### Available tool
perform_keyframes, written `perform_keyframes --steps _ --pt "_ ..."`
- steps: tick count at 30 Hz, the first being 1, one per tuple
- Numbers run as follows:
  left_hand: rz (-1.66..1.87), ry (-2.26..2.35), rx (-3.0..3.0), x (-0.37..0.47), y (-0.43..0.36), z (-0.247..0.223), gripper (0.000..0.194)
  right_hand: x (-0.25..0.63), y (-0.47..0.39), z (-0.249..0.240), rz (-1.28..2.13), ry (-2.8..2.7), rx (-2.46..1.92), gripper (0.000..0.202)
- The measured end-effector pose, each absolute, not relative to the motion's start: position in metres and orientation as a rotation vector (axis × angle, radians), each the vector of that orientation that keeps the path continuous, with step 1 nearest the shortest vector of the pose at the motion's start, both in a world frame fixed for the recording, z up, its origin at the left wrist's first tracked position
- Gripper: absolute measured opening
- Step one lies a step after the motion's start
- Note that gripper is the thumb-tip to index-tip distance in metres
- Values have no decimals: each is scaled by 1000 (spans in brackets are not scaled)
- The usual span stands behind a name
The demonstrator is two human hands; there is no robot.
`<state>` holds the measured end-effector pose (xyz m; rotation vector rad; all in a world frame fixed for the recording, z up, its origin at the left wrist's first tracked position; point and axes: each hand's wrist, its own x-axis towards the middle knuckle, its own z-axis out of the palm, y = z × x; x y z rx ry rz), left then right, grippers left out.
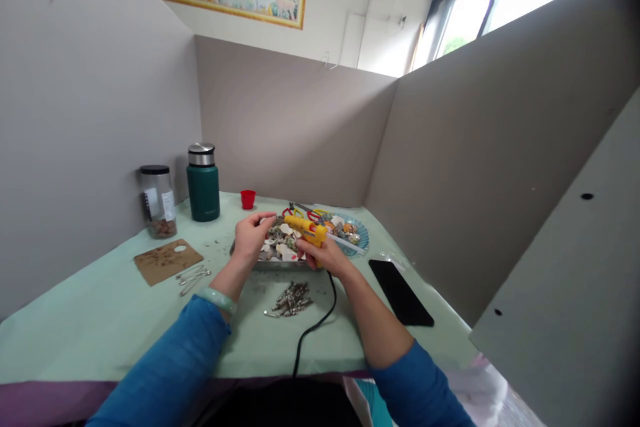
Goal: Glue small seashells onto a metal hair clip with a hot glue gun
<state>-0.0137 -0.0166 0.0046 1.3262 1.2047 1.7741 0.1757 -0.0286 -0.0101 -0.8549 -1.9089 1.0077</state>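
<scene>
My right hand (325,255) is wrapped round the handle of a yellow hot glue gun (309,229), with a clear glue stick (346,243) poking from its back end. The gun's nozzle points left, towards my left hand (253,232). The fingertips of that hand are pinched together close to the nozzle; what they hold is too small to make out. Beneath both hands lies a metal tray (283,266) filled with white and grey shell-like pieces (286,247). From the gun a black cord (315,327) runs down over the table's front edge.
Metal clips (291,300) lie piled before the tray, with large safety pins (194,277) and brown cardboard (167,260) leftward. A jar (159,203), green flask (203,187) and red cup (248,199) stand behind. Rightward are a blue plate (366,233) and black slab (401,293). Partitions (295,120) enclose the table.
</scene>
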Motion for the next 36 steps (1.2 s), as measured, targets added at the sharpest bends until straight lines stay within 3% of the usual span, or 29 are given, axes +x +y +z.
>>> perform_keyframes --steps 30,36 --pt "1770 1226 1295 -13 -18 6 38 176 -25 -13 937 -1969 -919 38" --pt "1819 1178 1251 -14 -18 8 39 179 -26 -7 695 -1994 -1034 36"
